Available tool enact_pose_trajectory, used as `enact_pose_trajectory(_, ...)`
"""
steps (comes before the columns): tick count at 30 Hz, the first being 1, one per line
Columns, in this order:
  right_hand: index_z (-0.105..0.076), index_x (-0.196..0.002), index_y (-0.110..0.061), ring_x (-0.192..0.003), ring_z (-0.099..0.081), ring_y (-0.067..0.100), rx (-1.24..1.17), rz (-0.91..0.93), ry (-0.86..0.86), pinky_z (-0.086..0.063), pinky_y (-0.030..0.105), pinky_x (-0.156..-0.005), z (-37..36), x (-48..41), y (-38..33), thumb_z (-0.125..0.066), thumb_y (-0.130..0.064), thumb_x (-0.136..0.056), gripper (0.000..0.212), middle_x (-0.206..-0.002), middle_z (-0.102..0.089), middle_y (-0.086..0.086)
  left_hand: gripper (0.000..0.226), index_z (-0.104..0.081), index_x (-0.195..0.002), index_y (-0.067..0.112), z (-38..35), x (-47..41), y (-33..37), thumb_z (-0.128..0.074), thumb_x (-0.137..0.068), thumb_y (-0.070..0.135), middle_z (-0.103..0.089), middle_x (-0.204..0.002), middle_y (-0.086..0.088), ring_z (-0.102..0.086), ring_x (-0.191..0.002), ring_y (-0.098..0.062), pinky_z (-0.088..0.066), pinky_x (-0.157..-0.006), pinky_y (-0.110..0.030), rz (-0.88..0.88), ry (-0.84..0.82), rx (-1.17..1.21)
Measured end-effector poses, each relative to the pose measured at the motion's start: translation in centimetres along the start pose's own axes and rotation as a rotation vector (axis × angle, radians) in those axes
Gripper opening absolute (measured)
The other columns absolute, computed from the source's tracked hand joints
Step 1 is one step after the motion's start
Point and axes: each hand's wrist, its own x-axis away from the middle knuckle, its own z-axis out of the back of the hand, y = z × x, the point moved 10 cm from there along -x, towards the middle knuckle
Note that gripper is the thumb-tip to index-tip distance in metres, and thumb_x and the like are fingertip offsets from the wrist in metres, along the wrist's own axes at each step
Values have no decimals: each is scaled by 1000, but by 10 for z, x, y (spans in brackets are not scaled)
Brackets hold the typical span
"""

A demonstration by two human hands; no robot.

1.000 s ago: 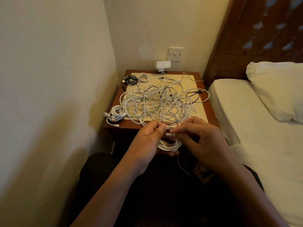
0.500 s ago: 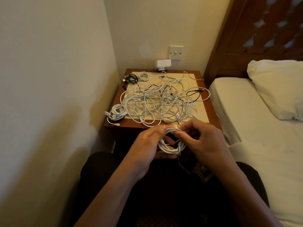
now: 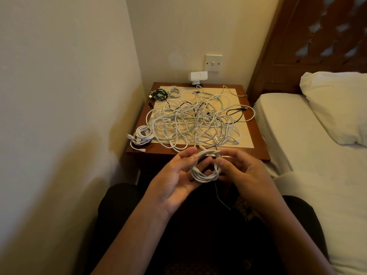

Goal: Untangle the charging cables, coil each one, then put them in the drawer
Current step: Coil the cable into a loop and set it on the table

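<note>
Hands curled around white coil

Both bare forearms rise from the bottom edge of the frame and converge at its centre, the hands close together just below the middle. The left hand is turned palm up, its fingers reaching toward the upper right beneath a coil of white cable, the thumb laid over the coil's top. The right hand shows its back, fingers curled inward, thumb and forefinger pinching the right side of the same coil.
</note>
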Motion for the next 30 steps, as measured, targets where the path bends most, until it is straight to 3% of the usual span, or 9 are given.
enact_pose_trajectory(2, -72, -113, -23, -92, -77, 20, 46, -22, -11, -60, 47, -91, -2, -1, 4, -69, -15, -97, 18, -98, -80, 3, 45, -59, -127, 7, 0, 1, -1, -62, -84, -5, -73, -119, -20, -74, -103, -31, -60, -88, -51, -1, -15, 1)
enact_pose_trajectory(5, -75, -111, -28, -89, -76, 17, 170, -18, -30, -61, 41, -86, 1, -3, 2, -69, -18, -97, 17, -95, -79, 0, 54, -60, -132, 10, 4, 1, 5, -64, -80, -5, -72, -115, -15, -72, -97, -28, -54, -97, -50, -23, -47, -218)
enact_pose_trajectory(9, -78, -114, -32, -94, -73, 3, 280, 43, -112, -55, 22, -80, -2, -3, -13, -71, -20, -96, 23, -99, -79, -13, 40, -67, -124, 9, 4, 1, 14, -72, -86, 20, -70, -108, -11, -66, -99, -25, -56, -94, -44, -50, -111, -667)
enact_pose_trajectory(12, -78, -113, -36, -100, -71, -2, 317, 68, -123, -55, 25, -91, -3, -5, -19, -72, -20, -95, 24, -102, -78, -19, 23, -74, -111, 13, -1, 2, 24, -67, -98, 31, -72, -106, -17, -66, -99, -36, -53, -100, -50, -149, -123, -1053)
enact_pose_trajectory(14, -78, -114, -30, -102, -72, 2, 258, 70, -128, -56, 28, -94, -4, -8, -20, -71, -17, -95, 24, -103, -79, -15, 20, -74, -104, 14, -5, 2, 29, -63, -101, 30, -71, -102, -17, -67, -94, -30, -52, -99, -51, -220, -132, -1162)
enact_pose_trajectory(21, -76, -112, -14, -102, -75, 22, -121, -225, -189, -60, 33, -86, -21, -16, 23, -68, -11, -96, 19, -106, -78, 8, 26, -64, -102, 2, -1, -2, 36, -60, -94, 26, -67, -89, -9, -64, -88, -20, -56, -87, -34, -231, -119, -706)
enact_pose_trajectory(26, -73, -108, -8, -96, -77, 23, -245, -170, -104, -62, 30, -80, -19, -24, 20, -73, -16, -82, 27, -101, -79, 11, 31, -72, -107, 6, 23, -11, 37, -64, -90, 30, -76, -95, -8, -65, -88, -16, -54, -80, -29, -219, 28, -719)
enact_pose_trajectory(30, -75, -107, -7, -88, -78, 25, -201, -72, 31, -62, 32, -76, -8, -33, 12, -75, -6, -88, 19, -95, -80, 12, 24, -74, -100, 7, 35, -15, 30, -55, -102, 22, -74, -96, -7, -69, -93, -18, -55, -82, -30, -100, 60, -672)
